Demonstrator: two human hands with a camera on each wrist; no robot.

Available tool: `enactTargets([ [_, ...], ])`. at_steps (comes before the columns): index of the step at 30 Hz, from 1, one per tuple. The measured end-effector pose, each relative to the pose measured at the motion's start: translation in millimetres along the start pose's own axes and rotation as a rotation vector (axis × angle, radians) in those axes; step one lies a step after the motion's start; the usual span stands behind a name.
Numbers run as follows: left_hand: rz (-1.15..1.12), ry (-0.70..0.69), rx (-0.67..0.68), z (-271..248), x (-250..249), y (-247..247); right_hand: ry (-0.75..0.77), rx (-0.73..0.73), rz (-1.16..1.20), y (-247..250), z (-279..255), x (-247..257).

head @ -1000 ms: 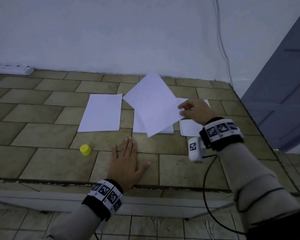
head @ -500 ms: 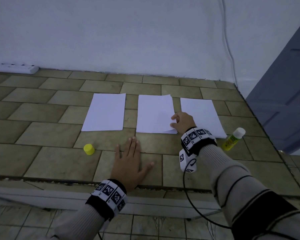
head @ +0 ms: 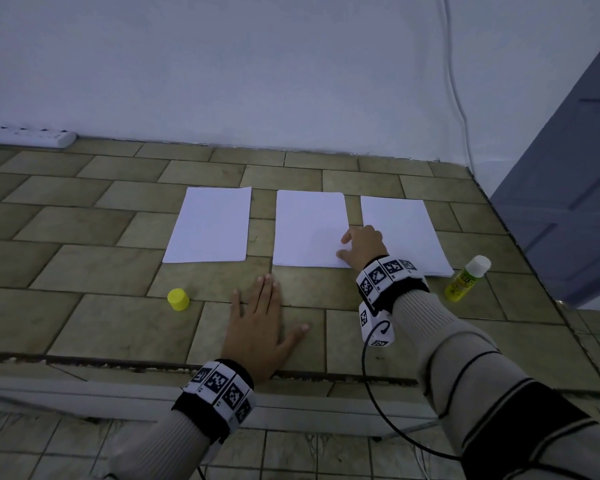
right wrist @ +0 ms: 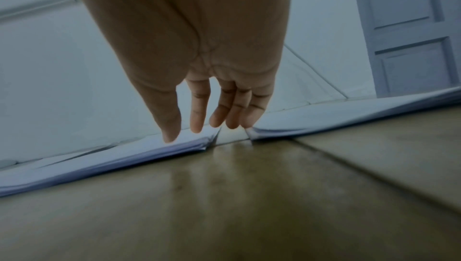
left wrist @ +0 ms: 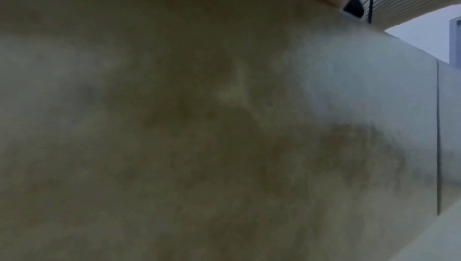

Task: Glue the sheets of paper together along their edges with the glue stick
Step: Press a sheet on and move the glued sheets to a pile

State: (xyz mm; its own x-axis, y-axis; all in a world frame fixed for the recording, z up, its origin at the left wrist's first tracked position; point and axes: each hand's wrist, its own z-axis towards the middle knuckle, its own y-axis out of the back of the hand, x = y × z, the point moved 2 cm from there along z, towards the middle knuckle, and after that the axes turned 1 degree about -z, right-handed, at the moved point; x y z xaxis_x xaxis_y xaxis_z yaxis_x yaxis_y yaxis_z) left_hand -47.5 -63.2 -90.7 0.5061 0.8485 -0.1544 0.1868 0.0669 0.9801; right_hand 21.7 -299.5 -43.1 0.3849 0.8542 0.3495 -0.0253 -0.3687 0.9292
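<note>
On the tiled floor [head: 84, 327], both hands lie released near the uncapped glue stick [head: 466, 278].

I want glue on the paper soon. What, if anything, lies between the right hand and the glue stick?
Nothing visible blocks it. The right hand rests at the middle paper's near right corner; the glue stick lies on the tiles to its right, beyond the right paper stack, which lies flat and could be passed over. Its yellow cap is off, left of the left hand.

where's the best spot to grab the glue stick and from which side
Grip the yellow-green barrel of the glue stick, below its white end, coming from above with the right hand. It lies tilted on the tiles just right of the right paper stack, so its round sides are clear for a thumb-and-finger pinch.
</note>
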Motion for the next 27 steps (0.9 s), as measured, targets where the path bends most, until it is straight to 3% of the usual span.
enactTargets([
  [5,-0.049,0.010,0.019,1.9,1.5,2.9,0.083,-0.168,0.218,21.0,-21.7,-3.1],
  [9,-0.308,0.043,0.103,4.9,4.1,31.6,0.243,-0.485,0.328,54.8,-53.7,-19.3],
  [11,-0.459,-0.003,0.082,12.0,11.6,49.9,0.297,-0.661,0.309,72.8,-70.7,-34.1],
  [14,-0.538,-0.047,-0.033,23.7,21.0,83.2,0.237,-0.843,0.315,90.3,-89.5,-62.9],
  [16,-0.498,0.097,-0.102,39.0,36.3,99.2,0.127,-0.903,0.344,93.2,-98.7,-80.2],
  [18,-0.376,0.254,-0.110,57.3,58.7,104.0,-0.037,-0.876,0.414,90.2,-104.4,-93.7],
  [22,-0.187,0.483,0.026,89.1,91.4,90.5,-0.324,-0.631,0.663,72.1,-104.6,-109.9],
  [24,-0.111,0.542,0.067,95.9,95.1,84.3,-0.378,-0.533,0.703,61.7,-103.3,-114.0],
  [27,-0.053,0.547,0.119,103.4,99.8,74.9,-0.384,-0.514,0.689,50.4,-101.7,-116.3],
])
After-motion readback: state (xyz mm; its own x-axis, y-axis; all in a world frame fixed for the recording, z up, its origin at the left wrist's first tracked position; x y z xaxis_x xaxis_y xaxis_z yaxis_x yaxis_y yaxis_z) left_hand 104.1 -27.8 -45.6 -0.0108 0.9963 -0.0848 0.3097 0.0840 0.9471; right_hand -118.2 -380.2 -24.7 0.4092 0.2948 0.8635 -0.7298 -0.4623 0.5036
